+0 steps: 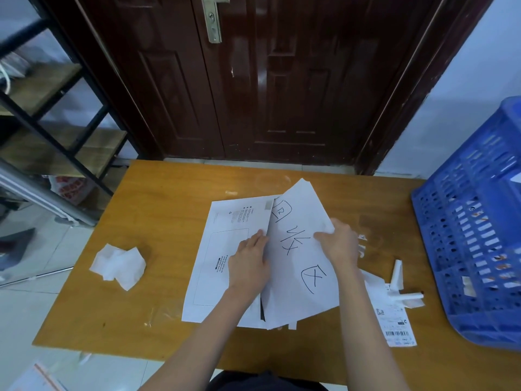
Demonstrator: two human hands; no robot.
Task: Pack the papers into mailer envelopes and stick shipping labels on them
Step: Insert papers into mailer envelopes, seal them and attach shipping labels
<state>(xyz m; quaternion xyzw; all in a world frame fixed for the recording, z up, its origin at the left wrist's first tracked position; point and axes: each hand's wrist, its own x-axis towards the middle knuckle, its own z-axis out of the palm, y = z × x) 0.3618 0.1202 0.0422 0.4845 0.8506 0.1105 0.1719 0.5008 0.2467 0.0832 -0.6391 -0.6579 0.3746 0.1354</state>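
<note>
Paper (298, 249) with big handwritten marks sits between my hands, tilted over the white mailer envelope (217, 258) lying flat on the wooden table (169, 193). My right hand (338, 244) pinches the sheet's right edge; my left hand (251, 263) presses flat, fingers straight, at the sheet's left edge on the envelope. Right of my right hand lies a shipping label (394, 320), then a blue crate (473, 235) at the table edge. Left of my left hand, bare tabletop runs to crumpled tissue (118, 263).
</note>
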